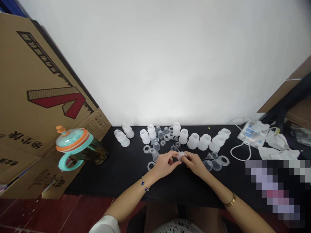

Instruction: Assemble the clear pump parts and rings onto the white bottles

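Both hands meet near the middle of the black table. Between them is a small white collar ring point(181, 156), with a clear pointed teat tip standing up from it. My left hand point(165, 164) grips the ring's left side between thumb and fingers. My right hand point(194, 162) is closed on its right side, with the fingers pressed at the opening. Beyond the hands stands a row of open white baby bottles point(193, 141). Loose clear domed caps point(156, 146), collar rings point(146, 149) and teats lie around both hands. More caps point(217, 164) and a ring point(223, 160) lie beside my right hand.
Two capped bottles point(122, 138) stand at the back left. Left of them are a turquoise-lidded jug point(81, 147) and a large cardboard box point(41, 97). A power strip point(252, 132) with white cables and crumpled paper point(279, 150) lies right. A white wall point(184, 64) rises behind.
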A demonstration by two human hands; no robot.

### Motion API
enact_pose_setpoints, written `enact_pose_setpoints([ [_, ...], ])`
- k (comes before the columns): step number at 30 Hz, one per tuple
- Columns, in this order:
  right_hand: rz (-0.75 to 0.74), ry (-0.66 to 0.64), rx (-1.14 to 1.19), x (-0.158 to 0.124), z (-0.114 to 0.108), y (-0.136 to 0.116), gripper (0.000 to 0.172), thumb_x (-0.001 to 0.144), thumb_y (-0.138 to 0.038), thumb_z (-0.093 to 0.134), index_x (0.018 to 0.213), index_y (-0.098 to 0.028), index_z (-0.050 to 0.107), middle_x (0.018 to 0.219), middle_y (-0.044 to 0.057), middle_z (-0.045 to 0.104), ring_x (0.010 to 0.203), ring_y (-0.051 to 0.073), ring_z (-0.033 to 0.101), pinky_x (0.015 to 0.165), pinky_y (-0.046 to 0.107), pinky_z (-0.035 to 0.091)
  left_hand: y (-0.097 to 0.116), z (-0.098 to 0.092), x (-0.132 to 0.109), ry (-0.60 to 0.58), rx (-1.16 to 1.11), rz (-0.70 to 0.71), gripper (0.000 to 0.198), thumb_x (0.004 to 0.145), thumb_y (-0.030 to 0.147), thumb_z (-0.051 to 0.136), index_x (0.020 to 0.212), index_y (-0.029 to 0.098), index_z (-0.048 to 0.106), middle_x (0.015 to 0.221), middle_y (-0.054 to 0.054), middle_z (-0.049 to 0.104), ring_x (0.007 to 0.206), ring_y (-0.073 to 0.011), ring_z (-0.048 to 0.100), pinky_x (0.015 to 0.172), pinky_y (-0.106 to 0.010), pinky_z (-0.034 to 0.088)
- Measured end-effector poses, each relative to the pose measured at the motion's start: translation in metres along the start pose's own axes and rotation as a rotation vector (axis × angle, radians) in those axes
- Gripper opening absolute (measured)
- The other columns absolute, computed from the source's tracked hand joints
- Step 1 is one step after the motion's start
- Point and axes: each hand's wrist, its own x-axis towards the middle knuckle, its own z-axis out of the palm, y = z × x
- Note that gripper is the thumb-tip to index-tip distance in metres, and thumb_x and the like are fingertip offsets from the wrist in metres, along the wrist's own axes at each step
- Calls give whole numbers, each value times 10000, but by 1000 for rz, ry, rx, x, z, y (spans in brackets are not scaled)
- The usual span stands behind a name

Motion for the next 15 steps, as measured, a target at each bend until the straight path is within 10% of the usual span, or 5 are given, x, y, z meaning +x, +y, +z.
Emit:
enact_pose_setpoints([
  [15, 27, 52, 222, -3, -1, -4, 207, 889, -362, 566, 1033, -214, 575, 764, -3, 662, 565, 140, 586, 527, 241, 455, 3, 6, 1, 19, -161, -102, 242, 921, 286, 589, 1144, 225, 516, 806, 27, 722, 603, -108, 604, 618, -216, 472],
])
